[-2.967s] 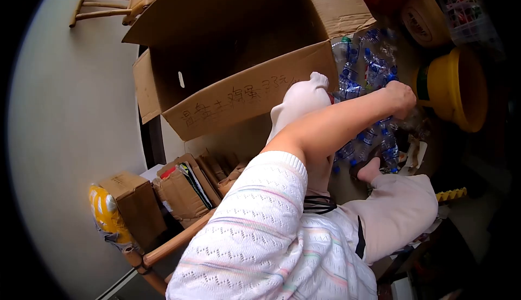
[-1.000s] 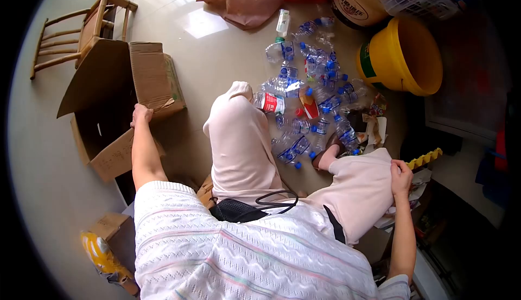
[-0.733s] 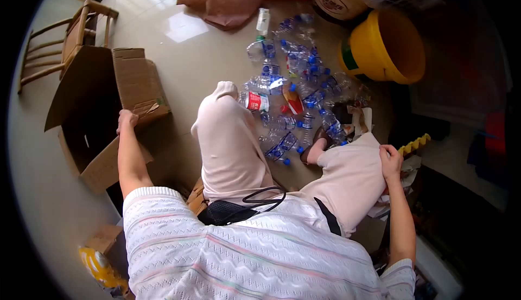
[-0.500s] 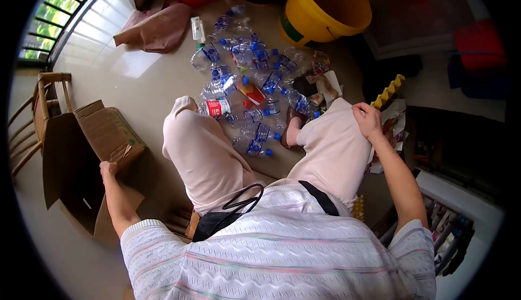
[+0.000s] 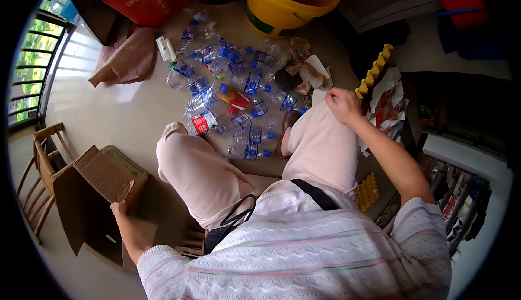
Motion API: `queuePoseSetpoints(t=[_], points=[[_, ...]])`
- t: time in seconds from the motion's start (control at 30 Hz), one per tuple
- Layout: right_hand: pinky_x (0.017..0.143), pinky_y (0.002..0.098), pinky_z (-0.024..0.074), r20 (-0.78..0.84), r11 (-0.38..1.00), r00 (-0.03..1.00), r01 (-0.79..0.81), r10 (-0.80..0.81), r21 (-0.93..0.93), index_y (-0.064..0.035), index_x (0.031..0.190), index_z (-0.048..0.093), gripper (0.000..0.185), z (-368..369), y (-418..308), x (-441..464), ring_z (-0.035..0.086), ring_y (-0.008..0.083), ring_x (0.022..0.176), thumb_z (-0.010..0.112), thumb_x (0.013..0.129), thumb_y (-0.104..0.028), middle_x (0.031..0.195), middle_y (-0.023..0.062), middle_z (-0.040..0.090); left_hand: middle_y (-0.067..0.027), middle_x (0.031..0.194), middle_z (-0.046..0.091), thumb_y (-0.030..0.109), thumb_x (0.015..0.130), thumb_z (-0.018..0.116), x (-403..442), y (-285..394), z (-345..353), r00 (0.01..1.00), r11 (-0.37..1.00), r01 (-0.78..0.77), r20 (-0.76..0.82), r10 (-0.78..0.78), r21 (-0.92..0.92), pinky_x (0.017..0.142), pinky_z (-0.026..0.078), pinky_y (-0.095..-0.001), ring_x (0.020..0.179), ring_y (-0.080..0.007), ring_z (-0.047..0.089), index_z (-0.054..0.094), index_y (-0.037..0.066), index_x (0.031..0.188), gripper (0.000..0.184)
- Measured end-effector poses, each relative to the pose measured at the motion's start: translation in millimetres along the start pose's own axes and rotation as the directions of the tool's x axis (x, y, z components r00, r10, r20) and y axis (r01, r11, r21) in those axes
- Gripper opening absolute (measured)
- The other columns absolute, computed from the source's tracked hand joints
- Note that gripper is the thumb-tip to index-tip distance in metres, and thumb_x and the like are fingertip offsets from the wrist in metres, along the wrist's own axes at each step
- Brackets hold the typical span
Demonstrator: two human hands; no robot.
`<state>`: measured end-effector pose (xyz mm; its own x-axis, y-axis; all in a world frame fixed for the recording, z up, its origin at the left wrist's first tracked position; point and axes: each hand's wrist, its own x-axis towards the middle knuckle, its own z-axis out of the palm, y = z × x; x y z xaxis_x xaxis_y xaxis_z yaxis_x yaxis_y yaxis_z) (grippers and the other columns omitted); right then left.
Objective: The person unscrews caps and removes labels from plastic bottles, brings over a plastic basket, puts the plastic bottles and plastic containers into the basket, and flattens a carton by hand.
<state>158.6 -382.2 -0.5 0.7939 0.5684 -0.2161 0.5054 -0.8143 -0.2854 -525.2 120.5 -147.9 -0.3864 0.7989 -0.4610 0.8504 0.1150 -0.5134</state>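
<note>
The left hand point(image 5: 119, 208) grips the open carton point(image 5: 103, 165) beside the chair point(image 5: 44, 164), as shifting it would require, while the right hand point(image 5: 342, 104) (pinching cloth or not, I can't tell) rests near the bottles point(image 5: 247, 152).

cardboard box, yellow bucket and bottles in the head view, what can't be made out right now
Cardboard box, head view: any contents, lost in shadow.
Left hand, head view: most fingers, hidden by the hand itself.
Yellow bucket, head view: far rim, cut off by the top edge.
Plastic bottles, head view: small label print, too small.
</note>
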Motion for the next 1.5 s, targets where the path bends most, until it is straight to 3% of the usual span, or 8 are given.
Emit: queuePoseSetpoints(t=[0.17,0.27,0.33,0.47,0.53,0.57,0.97,1.5], points=[[0.068,0.0386,0.0465,0.043,0.999,0.999,-0.008,0.006,0.036,-0.0055,0.076,0.061,0.015,-4.0,-1.2,8.6,0.059,0.0320,0.077,0.056,0.076,-0.020,0.079,0.0125,0.063,-0.0201,0.116,0.054,0.032,0.075,0.065,-37.0,8.0,-23.6,0.999,0.991,-0.046,0.013,0.045,0.123,0.089,0.044,-0.0389,0.108,-0.0334,0.052,0.036,-0.005,0.126,0.069],[0.068,0.0391,0.0464,0.036,0.998,0.998,0.046,-0.048,0.046,-0.0055,0.076,0.061,0.014,-3.0,6.5,14.4,0.058,0.0323,0.077,0.055,0.077,-0.019,0.079,0.0125,0.062,-0.0201,0.124,0.047,0.029,0.077,0.063,-177.3,70.2,-74.6,0.880,0.970,0.120,-0.430,-0.202,-0.211,0.095,0.038,-0.0409,0.115,-0.0346,0.044,0.039,-0.002,0.126,0.063],[0.068,0.0395,0.0463,0.042,0.996,0.998,0.050,-0.053,0.069,-0.0055,0.075,0.061,0.014,-2.6,6.6,15.4,0.058,0.0326,0.078,0.055,0.077,-0.018,0.078,0.0124,0.062,-0.0183,0.129,0.041,0.027,0.080,0.062,-185.5,90.9,-76.3,0.673,0.918,-0.372,-0.722,0.164,-0.139,0.099,0.034,-0.0418,0.119,-0.0328,0.039,0.040,-0.001,0.126,0.058],[0.069,0.0393,0.0462,0.085,0.996,0.996,0.032,-0.040,0.089,-0.0047,0.075,0.060,0.014,-8.8,-0.4,16.6,0.058,0.0324,0.078,0.054,0.077,-0.017,0.081,0.0128,0.062,-0.0163,0.127,0.044,0.015,0.084,0.058,-307.5,192.6,-129.6,0.489,0.140,-0.857,-0.699,0.522,-0.495,0.099,0.033,-0.0362,0.118,-0.0282,0.042,0.044,-0.001,0.123,0.044],[0.068,0.0390,0.0462,0.110,0.990,0.992,0.039,-0.054,0.139,-0.0050,0.075,0.060,0.012,-6.3,-1.5,16.5,0.058,0.0317,0.077,0.055,0.077,-0.016,0.080,0.0122,0.062,-0.0172,0.121,0.050,0.011,0.083,0.056,-379.9,226.4,-151.6,0.184,-0.032,-0.957,-0.690,0.700,-0.288,0.098,0.032,-0.0386,0.118,-0.0289,0.044,0.052,0.001,0.116,0.035],[0.068,0.0389,0.0462,0.121,0.986,0.991,0.042,-0.062,0.160,-0.0052,0.075,0.060,0.011,-6.2,-2.5,17.4,0.058,0.0313,0.077,0.055,0.077,-0.015,0.079,0.0119,0.062,-0.0179,0.116,0.053,0.013,0.079,0.057,-398.3,234.3,-157.5,0.031,0.085,-0.994,-0.579,0.815,0.067,0.095,0.035,-0.0390,0.114,-0.0318,0.047,0.057,0.001,0.107,0.031],[0.067,0.0372,0.0458,0.260,0.980,0.954,0.110,-0.151,0.164,-0.0073,0.074,0.060,0.006,2.5,-25.1,47.1,0.056,0.0285,0.077,0.057,0.074,-0.012,0.076,0.0085,0.061,-0.0146,0.095,0.058,0.006,0.070,0.055,-364.6,245.4,-165.0,0.069,0.019,-0.993,-0.446,0.892,-0.117,0.082,0.040,-0.0399,0.091,-0.0332,0.055,0.058,0.002,0.087,0.018],[0.074,0.0391,0.0454,0.401,0.956,0.890,-0.276,0.215,0.101,-0.0115,0.069,0.059,0.008,-11.9,-38.6,-62.0,0.056,0.0231,0.085,0.057,0.071,-0.019,0.080,0.0031,0.063,-0.0094,0.081,0.060,0.015,0.075,0.056,-387.8,265.4,-163.4,0.091,0.092,-0.995,-0.034,0.995,0.030,0.072,0.042,-0.0392,0.079,-0.0282,0.055,0.062,0.010,0.080,0.009]])
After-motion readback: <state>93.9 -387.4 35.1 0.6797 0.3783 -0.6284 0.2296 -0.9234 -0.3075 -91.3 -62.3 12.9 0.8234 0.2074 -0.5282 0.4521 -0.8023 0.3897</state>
